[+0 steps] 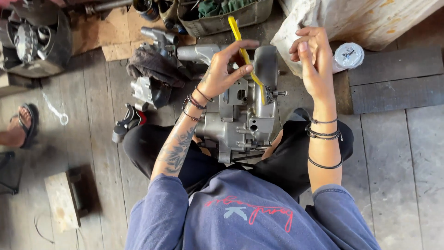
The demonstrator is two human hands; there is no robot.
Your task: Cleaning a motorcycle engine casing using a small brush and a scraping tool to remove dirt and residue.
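The left hand [222, 74] pinches a thin yellow strip [245, 55], likely light and bendy; below the pinch it hangs to the engine [240, 115]. The right hand [312, 58] is loosely curled, holding nothing.

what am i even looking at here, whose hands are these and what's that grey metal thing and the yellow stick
This is one picture from a camera worn on a person's head, looking straight down at their own two bare hands. They sit on a wooden plank floor with a grey metal engine block between their knees. The left hand pinches a thin yellow strip that runs down into the engine near a small sprocket. The right hand is raised beside it and holds nothing. Nearby lie a dark rag over more metal parts, a white spray-can cap and a wooden block. A sandalled foot at the left edge belongs to someone else.
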